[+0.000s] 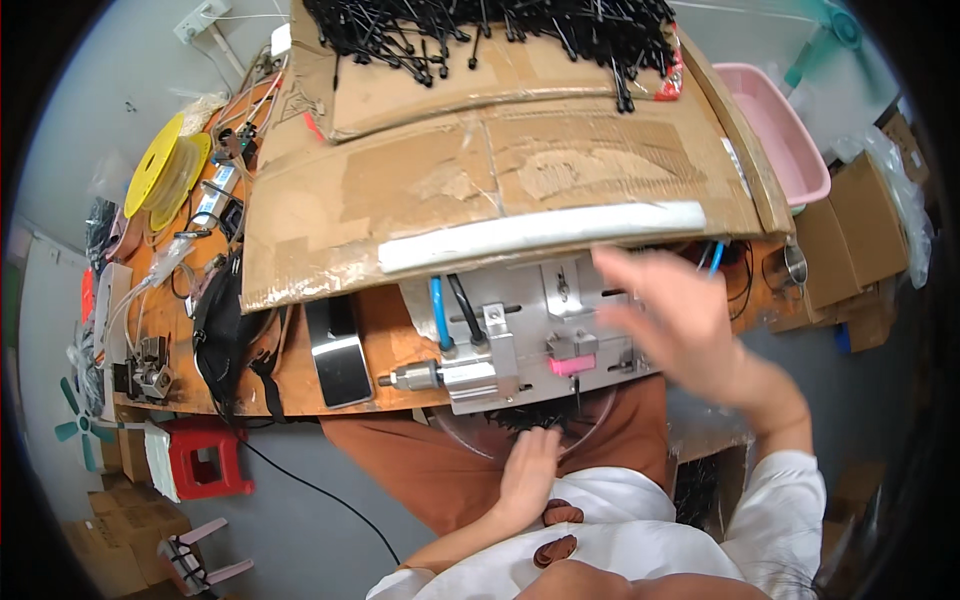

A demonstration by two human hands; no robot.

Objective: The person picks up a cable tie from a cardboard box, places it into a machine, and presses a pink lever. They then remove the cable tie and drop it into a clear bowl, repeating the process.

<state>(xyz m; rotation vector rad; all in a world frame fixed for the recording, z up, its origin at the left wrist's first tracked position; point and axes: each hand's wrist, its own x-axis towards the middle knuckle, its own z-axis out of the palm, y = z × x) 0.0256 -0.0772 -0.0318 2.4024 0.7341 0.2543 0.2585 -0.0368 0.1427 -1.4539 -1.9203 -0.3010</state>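
Hovering over the right end of the metal jig (530, 375), the right hand (675, 315) is caught in a blur, thumb and fingers parted, and no object can be made out between them! Down at the lap, the left hand (530, 470) is laid over the near rim of the clear bowl (470, 437), fingers stretched towards the black parts (525, 418) inside; whether any is gripped cannot be told.

And what a crowded table (390, 350)! The jig's back is overhung by cardboard (380, 190), along which one white strip (540, 236) is fixed; its right end is blocked from sight by the right hand, and the bowl's far side is hidden beneath the jig. Above, a heap (400, 40) of black stems is piled, too tangled to be counted.

Now the tally! One pink block (573, 365) is mounted at the jig's front, one cylinder (470, 378) at its left end, where two tubes are joined: one blue (440, 315), one black (464, 305). To the left, one phone (343, 365), one black bag (218, 335) and one yellow spool (160, 165) are counted. One pink tub (770, 130) is spotted at right, one red stool (205, 465) on the floor at left, and two green fans (85, 425) are glimpsed, one at either side.
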